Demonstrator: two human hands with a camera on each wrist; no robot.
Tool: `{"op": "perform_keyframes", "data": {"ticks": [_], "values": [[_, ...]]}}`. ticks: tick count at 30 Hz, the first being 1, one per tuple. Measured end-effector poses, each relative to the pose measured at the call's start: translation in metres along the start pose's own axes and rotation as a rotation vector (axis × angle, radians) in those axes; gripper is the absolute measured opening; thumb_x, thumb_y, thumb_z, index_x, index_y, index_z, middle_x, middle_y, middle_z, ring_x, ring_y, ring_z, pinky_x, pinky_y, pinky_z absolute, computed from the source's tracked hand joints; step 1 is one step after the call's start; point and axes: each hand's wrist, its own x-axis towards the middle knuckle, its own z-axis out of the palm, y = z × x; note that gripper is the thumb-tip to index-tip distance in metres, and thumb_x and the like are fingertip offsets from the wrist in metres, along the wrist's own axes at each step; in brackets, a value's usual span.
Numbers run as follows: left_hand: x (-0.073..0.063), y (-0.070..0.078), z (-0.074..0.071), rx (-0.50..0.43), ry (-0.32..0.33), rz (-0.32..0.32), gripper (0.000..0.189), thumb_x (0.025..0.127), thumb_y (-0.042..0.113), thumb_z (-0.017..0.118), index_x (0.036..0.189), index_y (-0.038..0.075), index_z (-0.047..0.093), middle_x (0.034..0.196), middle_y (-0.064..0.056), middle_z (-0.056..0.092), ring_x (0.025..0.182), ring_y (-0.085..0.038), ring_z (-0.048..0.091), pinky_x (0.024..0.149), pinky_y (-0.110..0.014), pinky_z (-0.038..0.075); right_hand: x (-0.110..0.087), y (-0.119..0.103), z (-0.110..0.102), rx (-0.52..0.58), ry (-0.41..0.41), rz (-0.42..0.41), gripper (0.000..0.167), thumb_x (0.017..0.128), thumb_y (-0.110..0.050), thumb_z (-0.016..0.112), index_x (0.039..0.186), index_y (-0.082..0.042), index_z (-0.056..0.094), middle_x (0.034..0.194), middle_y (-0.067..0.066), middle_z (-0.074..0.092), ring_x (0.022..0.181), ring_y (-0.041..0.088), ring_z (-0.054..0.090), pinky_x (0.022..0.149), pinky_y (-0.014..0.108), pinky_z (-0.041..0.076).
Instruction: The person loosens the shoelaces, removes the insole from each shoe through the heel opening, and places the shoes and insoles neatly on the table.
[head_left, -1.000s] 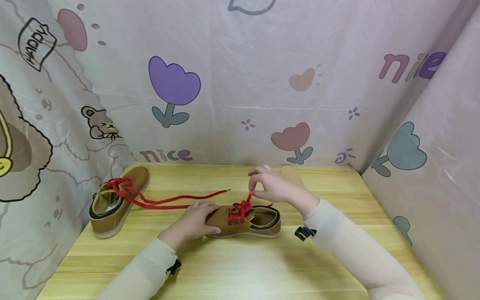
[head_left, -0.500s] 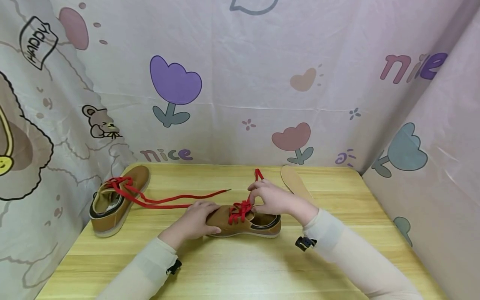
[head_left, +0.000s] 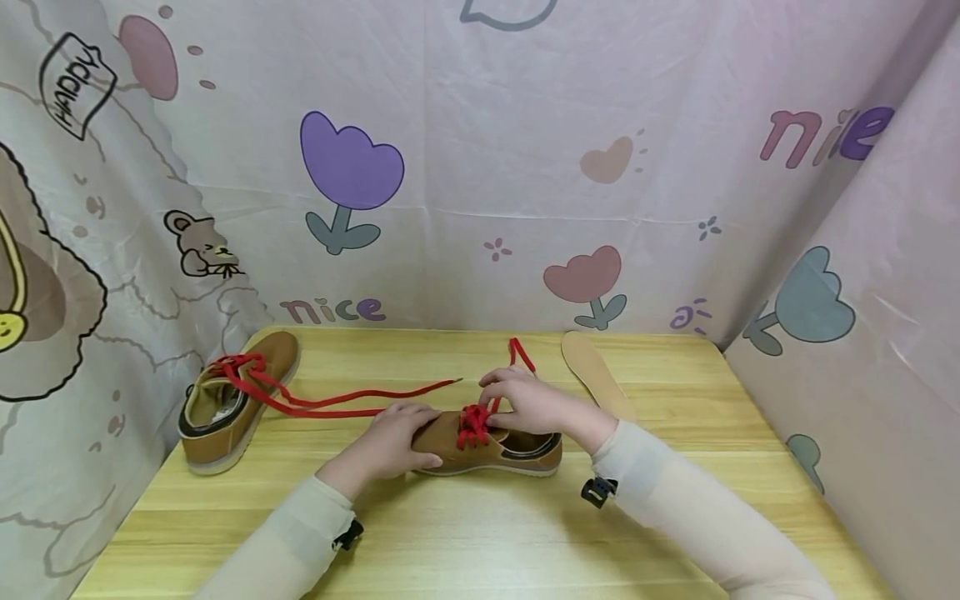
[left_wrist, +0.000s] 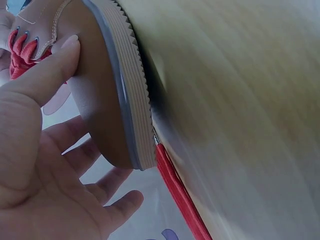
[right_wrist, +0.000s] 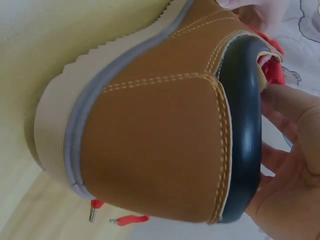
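Note:
A brown shoe point(head_left: 438, 446) with red laces sits on its sole in the middle of the table, toe to the left. My left hand point(head_left: 386, 437) holds it round the toe; in the left wrist view the thumb point(left_wrist: 65, 57) lies on the upper near the laces and the fingers reach the far side. Over the tongue, my right hand point(head_left: 528, 404) has curled fingers and thumb at the red shoelace point(head_left: 474, 425) and seems to pinch it. The exact contact is partly hidden. Behind that hand, a length of lace point(head_left: 513, 350) loops up towards the back.
A second brown shoe point(head_left: 217, 450) stands at the left edge, its long red laces point(head_left: 352, 400) trailing across the table point(head_left: 480, 542) towards the first shoe. At the back right lies a tan insole point(head_left: 592, 371). Printed curtains point(head_left: 465, 167) enclose the back and sides.
The right hand has come down from the raised lace to the knot area and shifted slightly left. A loop of lace has come into view behind it. The left hand has stayed put.

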Motion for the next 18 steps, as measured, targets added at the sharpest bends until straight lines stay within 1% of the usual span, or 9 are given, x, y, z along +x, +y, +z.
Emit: {"op": "perform_keyframes", "data": {"ticks": [3,6,11,15,18], "values": [[0.000,0.000,0.000,-0.002,0.003,0.001,0.074,0.083,0.041,0.082,0.143,0.006,0.055,0.145,-0.014,0.053,0.137,-0.038,0.039,0.111,-0.059,0.031,0.004,-0.002,0.002,0.010,-0.007,0.006,0.009,0.094,-0.019,0.070,0.102,-0.014,0.072,0.135,0.014,0.058,0.127,0.034,0.050,0.108,0.052,0.038],[0.000,0.000,0.001,-0.002,0.005,0.000,0.074,0.083,0.041,0.082,0.143,0.006,0.055,0.145,-0.014,0.053,0.137,-0.038,0.040,0.111,-0.059,0.031,0.007,-0.004,0.005,0.018,-0.020,0.022,0.005,0.094,-0.018,0.070,0.097,-0.013,0.070,0.135,0.012,0.058,0.127,0.034,0.050,0.108,0.049,0.040],[0.000,-0.001,0.001,-0.001,0.004,0.001,0.074,0.083,0.041,0.081,0.143,0.007,0.055,0.146,-0.014,0.053,0.137,-0.038,0.039,0.111,-0.060,0.031,0.010,-0.002,0.004,0.018,-0.024,0.052,0.004,0.095,-0.016,0.068,0.093,-0.012,0.068,0.136,0.013,0.058,0.127,0.034,0.049,0.106,0.047,0.042],[0.000,0.000,0.001,0.005,0.005,0.002,0.074,0.083,0.041,0.081,0.143,0.006,0.055,0.146,-0.014,0.052,0.137,-0.038,0.039,0.111,-0.059,0.031,0.011,0.000,0.000,0.000,0.015,0.105,0.004,0.096,-0.013,0.066,0.095,-0.009,0.067,0.134,0.015,0.059,0.125,0.034,0.051,0.105,0.047,0.043],[-0.001,0.000,0.001,0.011,0.003,0.000,0.074,0.083,0.041,0.081,0.143,0.006,0.055,0.147,-0.015,0.052,0.137,-0.038,0.039,0.112,-0.060,0.030,0.011,0.003,-0.002,0.034,0.058,0.162,0.005,0.097,-0.011,0.063,0.094,-0.007,0.063,0.123,0.013,0.063,0.120,0.033,0.054,0.104,0.048,0.043]]}}
